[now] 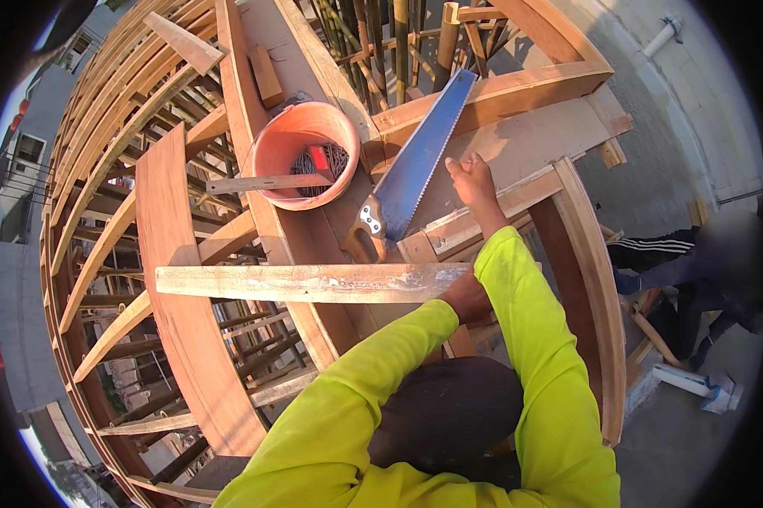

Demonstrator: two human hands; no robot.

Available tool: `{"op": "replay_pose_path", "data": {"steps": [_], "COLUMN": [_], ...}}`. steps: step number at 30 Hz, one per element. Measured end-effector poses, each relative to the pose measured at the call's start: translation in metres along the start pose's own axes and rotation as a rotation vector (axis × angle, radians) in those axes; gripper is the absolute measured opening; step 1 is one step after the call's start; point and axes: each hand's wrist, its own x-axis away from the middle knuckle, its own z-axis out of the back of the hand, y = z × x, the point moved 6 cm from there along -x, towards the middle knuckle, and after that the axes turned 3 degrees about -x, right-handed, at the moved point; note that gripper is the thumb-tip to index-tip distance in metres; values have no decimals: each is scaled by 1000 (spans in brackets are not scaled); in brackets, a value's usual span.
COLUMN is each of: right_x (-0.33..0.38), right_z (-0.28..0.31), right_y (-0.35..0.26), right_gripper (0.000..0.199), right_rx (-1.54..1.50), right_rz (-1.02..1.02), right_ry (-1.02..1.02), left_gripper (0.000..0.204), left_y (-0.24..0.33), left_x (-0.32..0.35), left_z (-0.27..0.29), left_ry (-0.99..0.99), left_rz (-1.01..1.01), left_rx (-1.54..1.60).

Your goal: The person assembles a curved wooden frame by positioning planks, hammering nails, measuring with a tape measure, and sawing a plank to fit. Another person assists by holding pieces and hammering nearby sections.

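Observation:
A pale, narrow wooden plank (314,284) lies crosswise in front of me, its right end at my left hand (468,298). That hand is closed on the plank's end, its fingers partly hidden by my right sleeve. Raised beyond it, my right hand (474,182) has thumb and forefinger apart, with nothing visible in it. To its left a handsaw (424,152) with a blue blade and wooden handle leans on the timber frame. An orange bucket (305,123) holds many nails (335,161) and a small red item (319,157). A metal-bladed square (271,182) lies across its rim.
Curved wooden ribs (102,254) form an open lattice at left, with a broad brown board (182,288) across them. Bamboo poles (401,51) stand at the back. A curved timber frame (597,296) borders my right side. Another person (694,279) crouches lower at right, near white pipe (682,379).

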Motion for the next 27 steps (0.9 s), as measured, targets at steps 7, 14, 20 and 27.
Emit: {"op": "replay_pose_path", "data": {"steps": [7,14,20,27], "right_x": [-44,-28,-41,-111], "right_z": [-66,-77,-13,99], "right_y": [58,26,-107,-145], "right_gripper": [44,16,18,41], "right_rx": [-393,-669,-811,-544], "right_rz": [-232,18,425,268], "right_ry": [26,59,112,303], "left_gripper": [47,50,55,37], "left_y": [-5,-13,-1,1], "left_x": [11,5,2,0], "left_z": [-4,9,14,33], "left_ry": [-25,66,109,143], "left_rz": [77,230,-45,-17], "left_rx": [366,686,-13,-220]}}
